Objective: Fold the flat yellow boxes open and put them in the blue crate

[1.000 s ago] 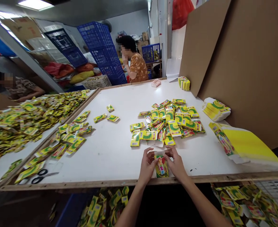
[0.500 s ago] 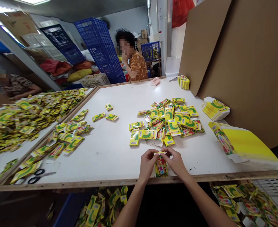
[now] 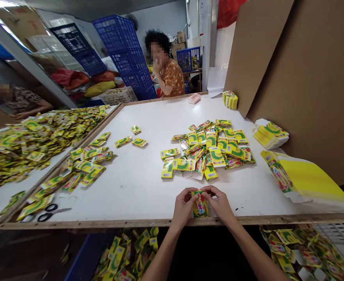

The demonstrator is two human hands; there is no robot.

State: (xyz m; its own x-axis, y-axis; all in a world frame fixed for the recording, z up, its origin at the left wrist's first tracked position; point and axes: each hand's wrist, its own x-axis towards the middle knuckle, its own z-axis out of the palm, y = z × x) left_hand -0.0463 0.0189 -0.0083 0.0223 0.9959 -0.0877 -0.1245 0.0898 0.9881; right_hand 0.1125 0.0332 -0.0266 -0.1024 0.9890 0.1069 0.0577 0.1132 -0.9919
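A small yellow, green and red printed carton (image 3: pixel 200 207) lies at the table's front edge, between both hands. My left hand (image 3: pixel 185 203) grips its upper left corner, thumb on the front face and fingers behind. At the upper right corner, my right hand (image 3: pixel 217 201) pinches it the same way. The carton's far end faces away from me, and no raised white flap shows there. Just beyond the hands lies a loose pile of like cartons (image 3: pixel 211 140), some with white end flaps sticking out.
Flat carton blanks (image 3: pixel 309 175) are stacked at the right, with smaller stacks behind. Scissors (image 3: pixel 47 214) and scattered cartons (image 3: pixel 92 173) lie left. A wooden rail (image 3: pixel 81 140) divides off a large carton heap (image 3: pixel 43 136). Cartons fill bins (image 3: pixel 131 253) below. A person (image 3: pixel 172 74) sits opposite.
The white flap at the carton's far end has gone down, and its front now shows up to the top edge. Both hands stay on its corners. The camera view has shifted slightly.
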